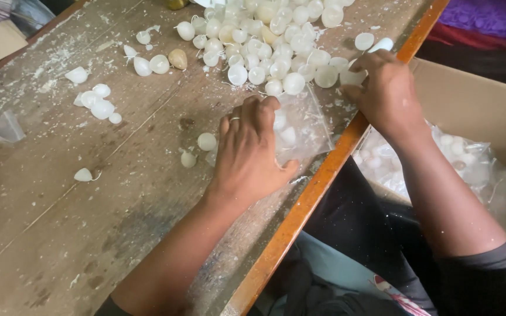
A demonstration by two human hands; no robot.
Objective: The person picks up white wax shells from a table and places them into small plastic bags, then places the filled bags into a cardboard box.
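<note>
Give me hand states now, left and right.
Left hand: fingers curled, pinning a clear plastic bag to the table.
Right hand: closed on white pieces by the pile.

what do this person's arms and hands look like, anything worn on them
Both hands are bare, no gloves. The left hand has a thin pale ring on one finger, and its forearm is uncovered. The right hand shows no ring; that arm has a dark grey sleeve pushed up near the elbow.

A worn wooden worktop (89,222) has an orange edge strip (300,210). Beside it, an open cardboard box (487,99) holds filled clear bags (475,169). Purple cloth (493,17) lies beyond.
</note>
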